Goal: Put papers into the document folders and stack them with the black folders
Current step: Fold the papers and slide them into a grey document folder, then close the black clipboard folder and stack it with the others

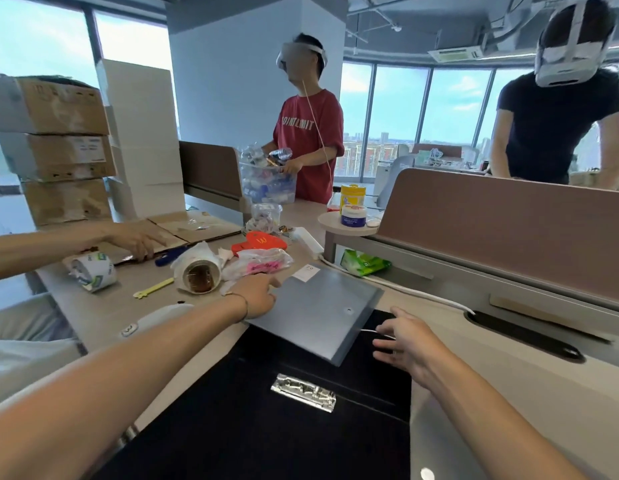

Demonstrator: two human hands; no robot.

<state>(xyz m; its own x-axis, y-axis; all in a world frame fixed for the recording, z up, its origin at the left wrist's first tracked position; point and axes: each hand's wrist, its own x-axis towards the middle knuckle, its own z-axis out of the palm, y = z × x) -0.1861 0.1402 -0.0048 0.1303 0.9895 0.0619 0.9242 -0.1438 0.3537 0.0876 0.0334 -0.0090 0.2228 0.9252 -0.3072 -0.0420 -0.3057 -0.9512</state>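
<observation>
Left hand [258, 294]: fingers resting on grey folder's [318, 311] far-left edge
Right hand [407, 342]: open (empty), hovering beside it
Risk: folder overhangs black folder [266, 427]; may slide off

Document folder [318, 311] lying partly on black folder [266, 420], far end over desk [509, 393]; tape rolls [197, 271] left of it; cable [415, 292] behind.
</observation>
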